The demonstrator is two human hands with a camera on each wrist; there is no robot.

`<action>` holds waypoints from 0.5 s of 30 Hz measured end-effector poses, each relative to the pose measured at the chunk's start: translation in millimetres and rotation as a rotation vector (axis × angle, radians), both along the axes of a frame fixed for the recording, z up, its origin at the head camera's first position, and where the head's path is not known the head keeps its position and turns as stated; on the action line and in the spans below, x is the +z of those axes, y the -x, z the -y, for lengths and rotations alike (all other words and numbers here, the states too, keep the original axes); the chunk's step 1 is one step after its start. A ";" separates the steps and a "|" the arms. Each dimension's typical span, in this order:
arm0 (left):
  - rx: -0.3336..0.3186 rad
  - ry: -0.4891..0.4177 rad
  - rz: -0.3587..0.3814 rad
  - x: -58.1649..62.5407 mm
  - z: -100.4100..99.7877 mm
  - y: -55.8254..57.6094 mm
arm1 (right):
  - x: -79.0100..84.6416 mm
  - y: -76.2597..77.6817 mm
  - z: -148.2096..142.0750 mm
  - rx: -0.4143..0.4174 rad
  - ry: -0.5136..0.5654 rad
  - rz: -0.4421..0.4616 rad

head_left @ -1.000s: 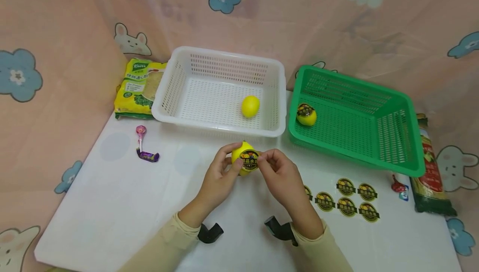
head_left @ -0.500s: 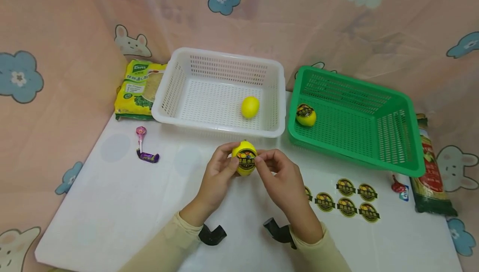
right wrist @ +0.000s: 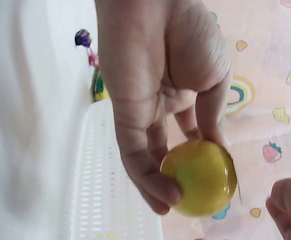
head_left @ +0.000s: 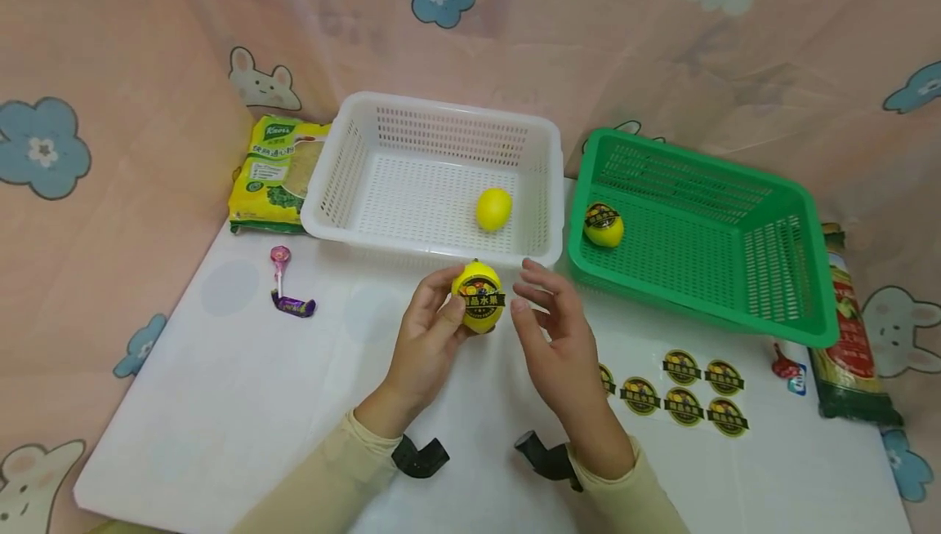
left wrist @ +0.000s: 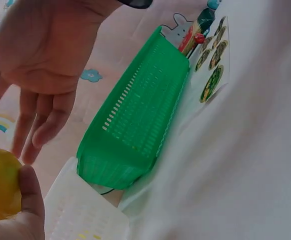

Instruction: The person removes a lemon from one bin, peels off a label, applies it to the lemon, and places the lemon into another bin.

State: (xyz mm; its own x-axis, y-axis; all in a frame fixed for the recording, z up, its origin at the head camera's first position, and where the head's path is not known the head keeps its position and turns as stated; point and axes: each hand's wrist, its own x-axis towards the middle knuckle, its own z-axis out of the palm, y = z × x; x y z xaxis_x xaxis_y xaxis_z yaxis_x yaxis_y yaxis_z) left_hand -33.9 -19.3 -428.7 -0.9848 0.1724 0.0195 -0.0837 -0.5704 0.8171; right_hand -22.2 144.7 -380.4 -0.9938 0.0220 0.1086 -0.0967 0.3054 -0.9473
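In the head view my left hand (head_left: 422, 338) grips a yellow lemon (head_left: 480, 325) above the table, just in front of the white basket. A round black-and-gold sticker (head_left: 481, 299) lies on the lemon's side towards me, and its right end sticks out past the fruit. To the right, my right hand (head_left: 559, 338) is spread a little apart from the lemon, its fingers loosely bent and holding nothing. The right wrist view shows the lemon (right wrist: 195, 182) between the left thumb and fingers. At the lower left of the left wrist view, the lemon (left wrist: 3, 185) is partly cut off.
A white basket (head_left: 434, 252) holds one plain lemon (head_left: 493, 209). Beside it, a green basket (head_left: 698, 305) contains a stickered lemon (head_left: 604, 234). Several stickers (head_left: 684, 406) lie on a sheet at right. Sweets (head_left: 294, 305) and a yellow food bag (head_left: 268, 179) are at left.
The right fingers have come away from the sticker and spread, moving off to the right. My left hand has raised the lemon slightly towards the white basket, its stickered side facing me.
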 end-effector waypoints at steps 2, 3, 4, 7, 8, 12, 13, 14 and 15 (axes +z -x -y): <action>-0.004 0.006 0.018 1.1 -1.1 0.3 | -2.3 1.1 1.7 0.067 -0.011 -0.042; -0.010 0.004 0.027 1.5 -1.7 0.2 | -3.9 1.7 2.7 0.095 -0.018 -0.054; -0.019 0.001 0.036 1.9 -2.1 -0.1 | -5.9 2.5 3.9 0.119 -0.024 -0.064; -0.047 -0.026 0.068 3.5 -3.3 -0.5 | -12.2 4.9 7.2 0.165 -0.068 -0.064; -0.055 -0.036 0.083 4.5 -3.6 -0.3 | -13.3 5.5 8.3 0.174 -0.097 -0.064; -0.073 -0.066 0.138 9.8 -4.6 0.5 | -14.7 7.1 11.9 0.209 -0.249 -0.092; -0.074 -0.068 0.147 11.2 -4.7 0.5 | -14.6 7.2 12.6 0.214 -0.289 -0.100; -0.075 -0.067 0.155 12.1 -4.8 0.7 | -14.5 7.2 13.1 0.219 -0.323 -0.107; -0.076 -0.064 0.160 12.9 -4.5 0.7 | -14.9 7.3 13.3 0.226 -0.354 -0.113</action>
State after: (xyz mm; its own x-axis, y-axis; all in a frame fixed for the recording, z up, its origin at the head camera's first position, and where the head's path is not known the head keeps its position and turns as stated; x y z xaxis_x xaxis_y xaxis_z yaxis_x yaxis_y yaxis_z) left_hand -34.6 -14.8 -415.9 -0.9604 0.2501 -0.1228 -0.2544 -0.6077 0.7523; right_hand -29.5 131.4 -395.3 -0.9508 -0.2533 0.1785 -0.2956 0.5686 -0.7677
